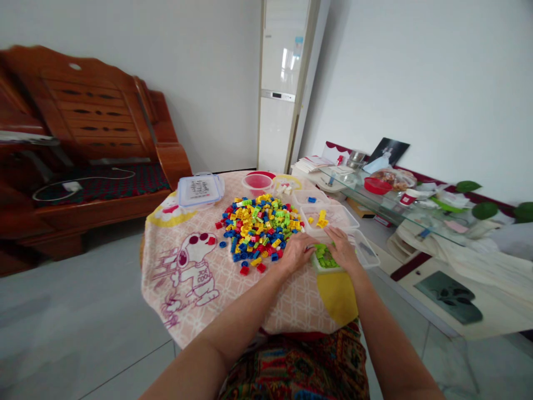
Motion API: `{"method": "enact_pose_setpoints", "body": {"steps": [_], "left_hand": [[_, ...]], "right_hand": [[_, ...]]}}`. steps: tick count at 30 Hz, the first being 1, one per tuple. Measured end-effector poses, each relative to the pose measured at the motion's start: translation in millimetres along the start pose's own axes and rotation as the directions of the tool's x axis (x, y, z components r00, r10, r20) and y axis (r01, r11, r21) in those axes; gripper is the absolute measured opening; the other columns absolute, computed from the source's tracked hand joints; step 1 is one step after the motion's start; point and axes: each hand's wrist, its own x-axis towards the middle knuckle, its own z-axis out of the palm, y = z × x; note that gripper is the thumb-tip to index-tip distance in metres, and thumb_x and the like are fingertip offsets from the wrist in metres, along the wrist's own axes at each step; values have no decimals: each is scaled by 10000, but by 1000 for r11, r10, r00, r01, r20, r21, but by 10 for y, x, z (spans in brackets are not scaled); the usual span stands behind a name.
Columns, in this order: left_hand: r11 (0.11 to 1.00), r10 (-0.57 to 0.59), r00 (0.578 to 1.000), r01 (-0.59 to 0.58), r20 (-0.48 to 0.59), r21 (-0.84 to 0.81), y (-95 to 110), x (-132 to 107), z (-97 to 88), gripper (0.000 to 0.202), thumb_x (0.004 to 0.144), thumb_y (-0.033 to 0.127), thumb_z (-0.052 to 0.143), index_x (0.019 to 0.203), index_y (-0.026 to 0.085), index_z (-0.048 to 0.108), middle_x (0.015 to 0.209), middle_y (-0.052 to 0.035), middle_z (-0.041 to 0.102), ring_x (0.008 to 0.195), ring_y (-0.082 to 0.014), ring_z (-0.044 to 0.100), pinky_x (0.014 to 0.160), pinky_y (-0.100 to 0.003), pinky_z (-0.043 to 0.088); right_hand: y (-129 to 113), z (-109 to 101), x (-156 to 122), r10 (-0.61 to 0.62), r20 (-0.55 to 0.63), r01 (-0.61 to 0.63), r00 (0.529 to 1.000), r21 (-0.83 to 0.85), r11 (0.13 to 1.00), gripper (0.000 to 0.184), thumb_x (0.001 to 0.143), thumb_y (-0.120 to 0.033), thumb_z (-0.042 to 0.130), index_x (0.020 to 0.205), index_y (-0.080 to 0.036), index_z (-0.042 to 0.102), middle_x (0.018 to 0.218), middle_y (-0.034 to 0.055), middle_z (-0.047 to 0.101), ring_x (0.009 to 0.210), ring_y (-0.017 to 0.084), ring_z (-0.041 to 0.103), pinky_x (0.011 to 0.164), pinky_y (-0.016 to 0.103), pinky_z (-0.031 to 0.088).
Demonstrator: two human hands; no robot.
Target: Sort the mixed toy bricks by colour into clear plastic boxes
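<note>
A small clear plastic box (328,270) filled with green toy bricks (325,256) sits near the right edge of the round table. My left hand (297,251) is at its left side, fingers bent together over the rim; what they pinch is too small to tell. From the other side, my right hand (342,250) reaches over the box's right rim with its fingers curled inward, and whatever lies between them is hidden. Left of my hands spreads a big heap of mixed toy bricks (254,228) in blue, yellow, red and green. Behind my right hand, yellow bricks (322,219) lie in a clear tray (347,218).
Another clear tray (297,195) holds a blue brick. A round tub (258,183) and a blue-rimmed lidded box (200,190) stand at the back on the patterned tablecloth (245,300). A cluttered glass shelf (437,219) is at right, a wooden bench (91,122) at left.
</note>
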Motion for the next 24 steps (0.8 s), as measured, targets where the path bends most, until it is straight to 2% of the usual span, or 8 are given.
{"method": "enact_pose_setpoints", "body": {"steps": [2, 5, 8, 10, 12, 16, 24], "left_hand": [[999, -29, 999, 29, -15, 38, -38, 7, -40, 213, 905, 180, 624, 1079, 207, 744, 1054, -88, 759, 1008, -227, 670, 934, -369, 488], [968, -177, 983, 183, -54, 171, -120, 21, -173, 248, 909, 157, 598, 1108, 197, 742, 1080, -92, 755, 1038, -242, 660, 952, -388, 480], [876, -349, 934, 353, -74, 329, -201, 26, -339, 261, 901, 156, 601, 1111, 203, 749, 1105, -93, 744, 1075, -266, 638, 959, -407, 466], [809, -426, 902, 416, -73, 415, -238, 25, -421, 251, 899, 181, 607, 1099, 215, 755, 1119, -95, 733, 1101, -282, 619, 958, -419, 457], [766, -464, 885, 428, -49, 479, -257, 28, -464, 218, 898, 206, 613, 1052, 224, 767, 1115, -98, 725, 1108, -289, 605, 947, -422, 451], [735, -478, 878, 403, -6, 545, -266, 41, -471, 177, 891, 199, 601, 897, 203, 778, 1054, -117, 716, 1079, -303, 599, 914, -425, 447], [787, -435, 900, 389, -17, 479, -311, 14, -455, 156, 850, 151, 608, 816, 195, 754, 996, -114, 716, 1029, -294, 594, 900, -416, 436]], "right_hand": [[2, 0, -1, -3, 2, 3, 1000, 1, 1000, 568, 884, -161, 467, 1444, -172, 559, 1500, 117, 533, 1417, 284, 422, 1232, 524, 314], [7, 6, -5, -4, 0, 4, 1000, 9, 1000, 580, 880, -158, 470, 1453, -198, 550, 1499, 105, 535, 1415, 280, 423, 1231, 530, 313], [11, 16, -6, -2, -7, 2, 1000, 10, 1000, 580, 876, -160, 480, 1450, -204, 552, 1504, 102, 530, 1419, 273, 420, 1234, 521, 310], [11, 22, -5, 2, -7, -2, 1000, 6, 1000, 575, 876, -160, 480, 1444, -202, 556, 1508, 100, 527, 1422, 271, 417, 1234, 518, 308], [11, 26, -5, 4, -5, -4, 1000, 4, 1000, 576, 873, -157, 476, 1442, -197, 556, 1510, 101, 524, 1425, 270, 412, 1234, 517, 309], [15, 26, -11, 1, -10, -1, 1000, 9, 1000, 584, 870, -156, 476, 1446, -207, 551, 1503, 95, 529, 1424, 263, 415, 1234, 506, 314], [19, 28, -10, 4, -12, -4, 1000, 28, 1000, 582, 876, -166, 473, 1451, -218, 547, 1499, 92, 535, 1424, 271, 412, 1232, 532, 311]]}}
